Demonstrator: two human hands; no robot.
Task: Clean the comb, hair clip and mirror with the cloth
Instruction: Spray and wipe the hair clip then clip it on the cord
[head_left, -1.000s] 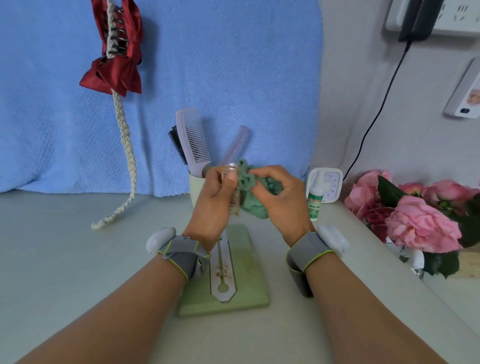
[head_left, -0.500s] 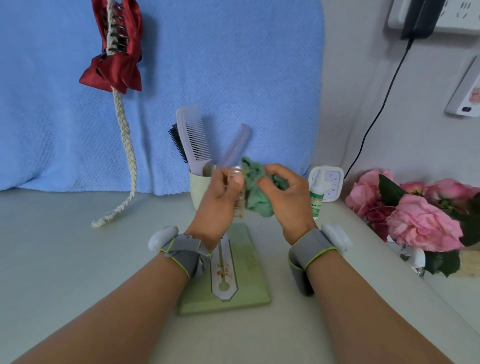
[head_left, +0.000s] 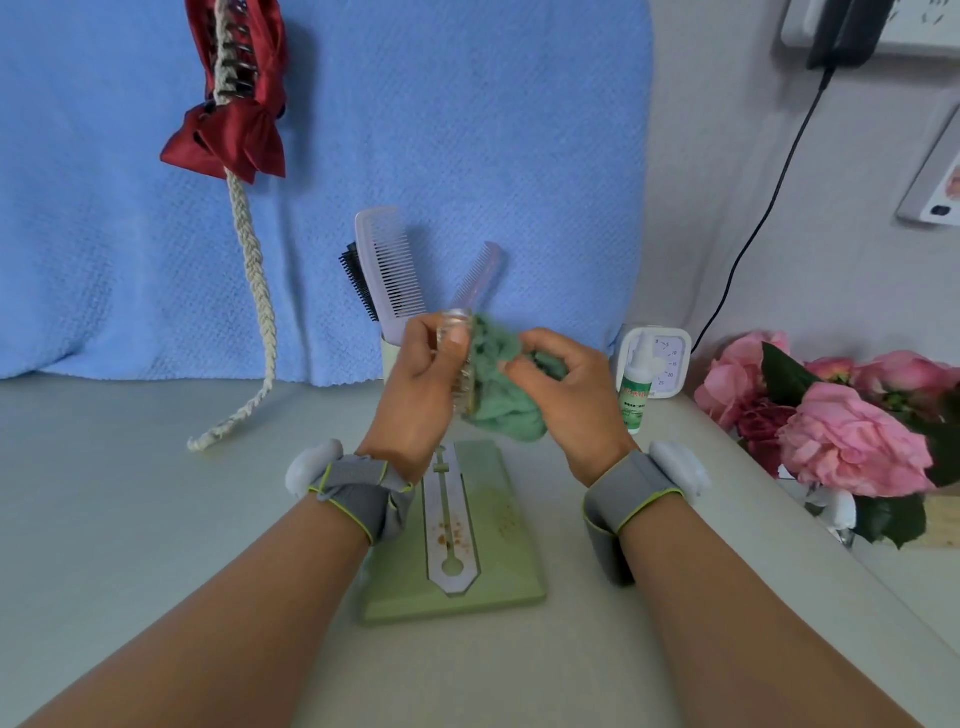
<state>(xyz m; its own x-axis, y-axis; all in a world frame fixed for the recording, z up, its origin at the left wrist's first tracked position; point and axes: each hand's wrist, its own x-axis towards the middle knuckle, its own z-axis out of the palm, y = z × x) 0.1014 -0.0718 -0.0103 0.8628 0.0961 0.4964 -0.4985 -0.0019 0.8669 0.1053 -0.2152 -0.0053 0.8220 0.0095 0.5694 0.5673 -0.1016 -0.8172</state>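
Nearest, grey wristbands (head_left: 363, 493) are sitting on both forearms above the pale table (head_left: 130, 493). Just beyond them the mirror (head_left: 498, 525) is lying flat, seemingly face down, showing a green back with a lilac stand strip flecked with brownish specks. Above its far end, the left hand (head_left: 421, 395) is keeping a curled grip on the hair clip (head_left: 457, 325), a clear, glassy piece standing roughly upright between thumb and fingers. The right hand (head_left: 566, 400) is bunching the crumpled green cloth (head_left: 506, 410) in its grip, pressing it against the clip's right side. Behind, a lilac comb (head_left: 387, 265) is standing in a pale cup (head_left: 388, 358) against a blue towel (head_left: 156, 234).
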